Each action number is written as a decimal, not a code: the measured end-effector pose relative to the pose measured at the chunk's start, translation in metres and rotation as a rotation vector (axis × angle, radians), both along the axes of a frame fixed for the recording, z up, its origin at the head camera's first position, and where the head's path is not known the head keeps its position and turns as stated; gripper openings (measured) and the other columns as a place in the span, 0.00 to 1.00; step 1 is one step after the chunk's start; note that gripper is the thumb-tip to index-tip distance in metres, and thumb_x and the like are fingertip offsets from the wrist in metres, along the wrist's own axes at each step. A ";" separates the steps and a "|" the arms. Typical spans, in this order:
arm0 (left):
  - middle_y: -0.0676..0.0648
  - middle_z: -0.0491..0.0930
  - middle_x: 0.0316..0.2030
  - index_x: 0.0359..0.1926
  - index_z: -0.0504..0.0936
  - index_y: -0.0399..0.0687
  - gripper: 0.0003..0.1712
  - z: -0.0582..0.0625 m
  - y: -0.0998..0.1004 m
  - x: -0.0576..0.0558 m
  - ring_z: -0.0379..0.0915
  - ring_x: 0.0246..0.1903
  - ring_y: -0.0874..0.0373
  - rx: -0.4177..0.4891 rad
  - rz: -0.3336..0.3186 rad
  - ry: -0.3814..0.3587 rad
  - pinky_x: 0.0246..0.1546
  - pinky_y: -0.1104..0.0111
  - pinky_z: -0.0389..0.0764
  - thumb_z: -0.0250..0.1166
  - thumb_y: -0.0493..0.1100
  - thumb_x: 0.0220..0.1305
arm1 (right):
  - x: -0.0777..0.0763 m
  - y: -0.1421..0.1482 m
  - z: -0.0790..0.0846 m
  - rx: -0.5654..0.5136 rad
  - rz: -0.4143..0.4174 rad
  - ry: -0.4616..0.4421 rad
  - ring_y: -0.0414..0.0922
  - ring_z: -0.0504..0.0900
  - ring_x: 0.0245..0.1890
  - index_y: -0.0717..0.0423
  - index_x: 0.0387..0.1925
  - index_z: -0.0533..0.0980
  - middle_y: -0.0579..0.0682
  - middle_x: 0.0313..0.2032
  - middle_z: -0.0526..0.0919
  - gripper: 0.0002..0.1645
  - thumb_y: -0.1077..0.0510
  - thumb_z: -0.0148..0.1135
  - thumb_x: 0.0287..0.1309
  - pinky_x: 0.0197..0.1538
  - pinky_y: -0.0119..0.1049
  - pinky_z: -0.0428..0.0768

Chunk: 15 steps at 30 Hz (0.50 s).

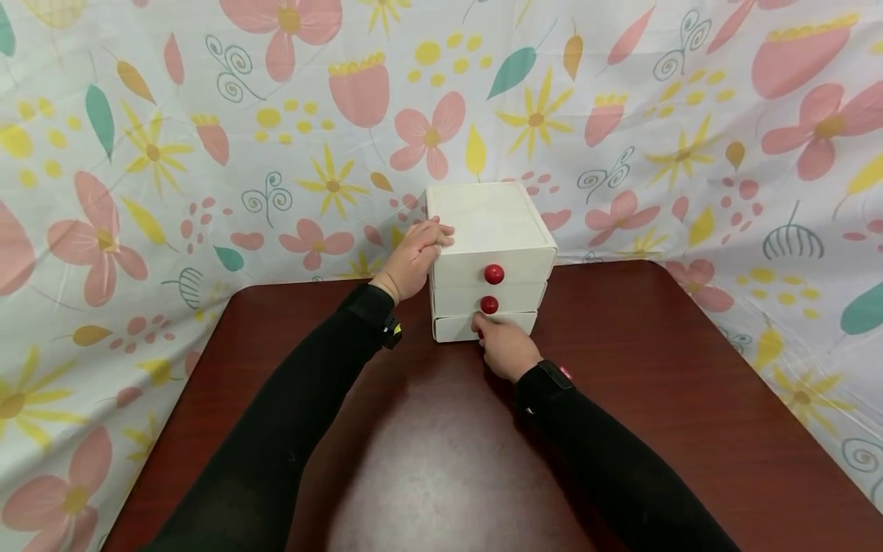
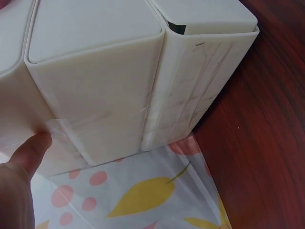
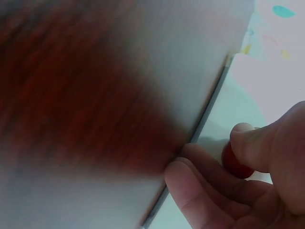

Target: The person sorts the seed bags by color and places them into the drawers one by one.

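Note:
A small white three-drawer cabinet (image 1: 486,215) stands at the back of the table, a red round knob on each drawer. My left hand (image 1: 412,261) rests on its upper left edge, fingers over the top; in the left wrist view a fingertip (image 2: 43,139) presses the side wall. Low at the front, my right hand (image 1: 509,349) pinches the bottom drawer's red knob (image 3: 237,162) between thumb and fingers. That bottom drawer (image 1: 452,330) looks closed or nearly so. Above it show the middle knob (image 1: 489,304) and the top knob (image 1: 494,274).
The dark red-brown table (image 1: 428,475) has rounded far corners. Behind and beside it hangs a white flower-print cloth (image 1: 331,115), close to the cabinet's back. Clear tape (image 2: 186,100) runs along the cabinet's side.

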<state>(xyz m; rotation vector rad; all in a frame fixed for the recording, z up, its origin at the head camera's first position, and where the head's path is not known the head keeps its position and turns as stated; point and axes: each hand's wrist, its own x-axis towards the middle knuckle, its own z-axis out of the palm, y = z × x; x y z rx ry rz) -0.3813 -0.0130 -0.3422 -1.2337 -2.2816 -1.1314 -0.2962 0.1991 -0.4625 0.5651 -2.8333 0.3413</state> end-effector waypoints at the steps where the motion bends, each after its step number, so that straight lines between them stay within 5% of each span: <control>1: 0.43 0.73 0.59 0.46 0.80 0.40 0.20 -0.001 0.000 0.000 0.50 0.72 0.53 0.002 -0.001 0.003 0.70 0.66 0.48 0.41 0.39 0.72 | 0.000 0.000 0.000 -0.001 -0.002 0.001 0.43 0.71 0.17 0.56 0.44 0.72 0.45 0.22 0.71 0.09 0.66 0.61 0.64 0.26 0.36 0.74; 15: 0.42 0.73 0.59 0.46 0.80 0.39 0.19 -0.002 0.001 0.002 0.51 0.72 0.50 0.024 -0.015 0.015 0.70 0.66 0.48 0.42 0.37 0.73 | 0.004 0.000 0.001 -0.013 -0.012 0.010 0.43 0.71 0.18 0.55 0.44 0.73 0.44 0.19 0.72 0.10 0.66 0.62 0.63 0.26 0.36 0.73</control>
